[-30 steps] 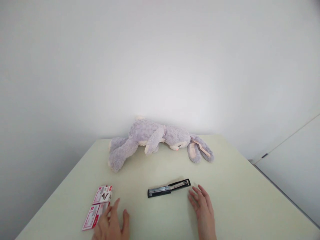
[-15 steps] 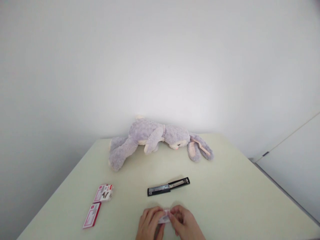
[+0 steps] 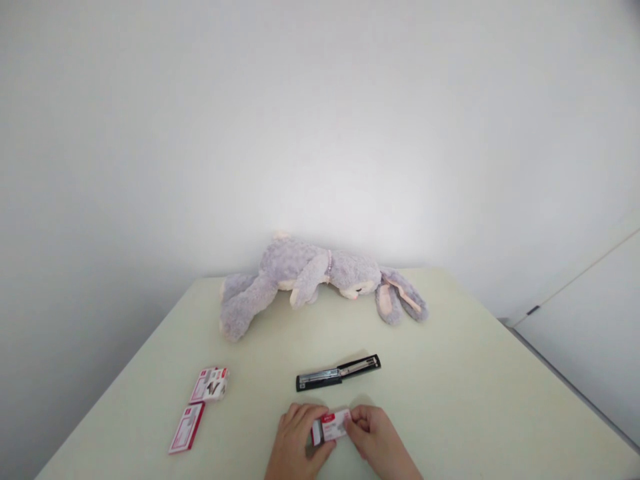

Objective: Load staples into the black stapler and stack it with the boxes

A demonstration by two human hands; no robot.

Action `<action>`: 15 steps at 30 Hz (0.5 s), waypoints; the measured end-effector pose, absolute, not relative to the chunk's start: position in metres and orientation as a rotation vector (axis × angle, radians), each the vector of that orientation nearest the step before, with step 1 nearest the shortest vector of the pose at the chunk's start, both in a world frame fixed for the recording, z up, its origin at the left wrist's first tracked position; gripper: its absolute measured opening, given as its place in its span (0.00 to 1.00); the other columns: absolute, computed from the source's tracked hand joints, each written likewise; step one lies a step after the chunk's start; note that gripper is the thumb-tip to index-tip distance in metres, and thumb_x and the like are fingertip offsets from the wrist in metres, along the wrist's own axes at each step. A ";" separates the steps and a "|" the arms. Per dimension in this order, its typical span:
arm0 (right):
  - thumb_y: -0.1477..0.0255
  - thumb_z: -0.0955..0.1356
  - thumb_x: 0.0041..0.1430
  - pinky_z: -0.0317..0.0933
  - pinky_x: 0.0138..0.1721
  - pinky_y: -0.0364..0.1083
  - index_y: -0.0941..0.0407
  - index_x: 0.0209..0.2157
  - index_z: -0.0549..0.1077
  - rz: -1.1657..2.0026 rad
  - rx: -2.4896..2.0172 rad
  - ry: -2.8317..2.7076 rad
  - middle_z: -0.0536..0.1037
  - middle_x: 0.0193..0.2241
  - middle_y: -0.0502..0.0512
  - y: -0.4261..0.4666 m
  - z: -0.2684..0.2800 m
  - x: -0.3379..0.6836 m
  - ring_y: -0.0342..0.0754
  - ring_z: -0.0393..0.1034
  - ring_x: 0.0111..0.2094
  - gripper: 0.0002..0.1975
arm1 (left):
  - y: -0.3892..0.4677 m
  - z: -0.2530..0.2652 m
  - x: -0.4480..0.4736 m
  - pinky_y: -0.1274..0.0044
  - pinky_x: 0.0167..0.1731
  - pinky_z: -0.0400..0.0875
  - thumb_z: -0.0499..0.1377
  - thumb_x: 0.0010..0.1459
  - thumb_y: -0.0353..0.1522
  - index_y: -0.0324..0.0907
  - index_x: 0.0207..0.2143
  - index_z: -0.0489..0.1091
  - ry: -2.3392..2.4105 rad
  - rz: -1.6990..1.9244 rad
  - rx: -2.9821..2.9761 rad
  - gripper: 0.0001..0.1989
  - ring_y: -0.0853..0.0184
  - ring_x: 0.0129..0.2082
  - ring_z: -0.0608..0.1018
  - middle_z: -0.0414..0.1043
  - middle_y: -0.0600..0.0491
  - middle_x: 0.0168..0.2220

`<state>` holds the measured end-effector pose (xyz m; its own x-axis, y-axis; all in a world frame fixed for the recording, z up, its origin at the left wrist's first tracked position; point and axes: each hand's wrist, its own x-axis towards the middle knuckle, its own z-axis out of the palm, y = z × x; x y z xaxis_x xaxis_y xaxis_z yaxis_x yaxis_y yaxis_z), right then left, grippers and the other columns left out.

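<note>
A small red-and-white staple box [image 3: 334, 427] is held between my two hands near the front of the table. My left hand [image 3: 299, 437] grips its left part, thumb below and fingers above, where a grey section shows. At the right end, my right hand [image 3: 373, 433] pinches the box between thumb and fingers. Just beyond the hands lies a black stapler [image 3: 339, 373], opened out nearly flat with its metal channel facing up. Neither hand touches the stapler.
To the left lie a red-and-white flat pack [image 3: 187, 428] and, behind it, similar packs with a small white box [image 3: 217, 385] on top. A lilac plush rabbit [image 3: 295, 263] lies on its side along the table's back, near the white wall [image 3: 320, 120].
The box has turned, so its red-and-white printed face now shows clearly. My left hand has opened wider around it, and my right hand has shifted slightly right.
</note>
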<state>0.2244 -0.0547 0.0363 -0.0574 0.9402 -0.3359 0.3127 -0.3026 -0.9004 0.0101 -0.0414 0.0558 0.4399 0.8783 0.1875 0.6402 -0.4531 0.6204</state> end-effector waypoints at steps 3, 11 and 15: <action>0.46 0.64 0.59 0.47 0.22 0.42 0.55 0.29 0.74 1.287 -1.715 -1.391 0.66 0.16 0.45 -0.053 0.041 0.247 0.42 0.57 0.18 0.25 | -0.042 0.050 0.001 0.68 0.50 0.75 0.66 0.60 0.39 0.51 0.51 0.75 1.276 0.740 2.228 0.16 0.59 0.48 0.78 0.80 0.51 0.48; 0.66 0.68 0.58 0.53 0.31 0.44 0.47 0.37 0.81 0.775 -1.817 -1.894 0.79 0.24 0.48 -0.045 0.092 0.242 0.47 0.70 0.27 0.08 | -0.044 0.038 -0.005 0.65 0.52 0.76 0.66 0.59 0.38 0.50 0.55 0.73 1.314 0.798 2.215 0.21 0.58 0.50 0.78 0.79 0.50 0.50; 0.74 0.70 0.51 0.58 0.36 0.46 0.47 0.28 0.83 0.712 -1.730 -2.133 0.83 0.27 0.52 -0.030 0.104 0.209 0.51 0.75 0.32 0.09 | -0.045 0.041 -0.004 0.65 0.52 0.77 0.66 0.58 0.38 0.49 0.54 0.74 1.302 0.810 2.217 0.21 0.57 0.49 0.79 0.79 0.49 0.49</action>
<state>0.2089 -0.0296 0.1039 -0.2278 0.9709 -0.0736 0.8203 0.1506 -0.5518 -0.0041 -0.0449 0.0412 0.3843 0.8852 0.2622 0.6262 -0.4586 0.6305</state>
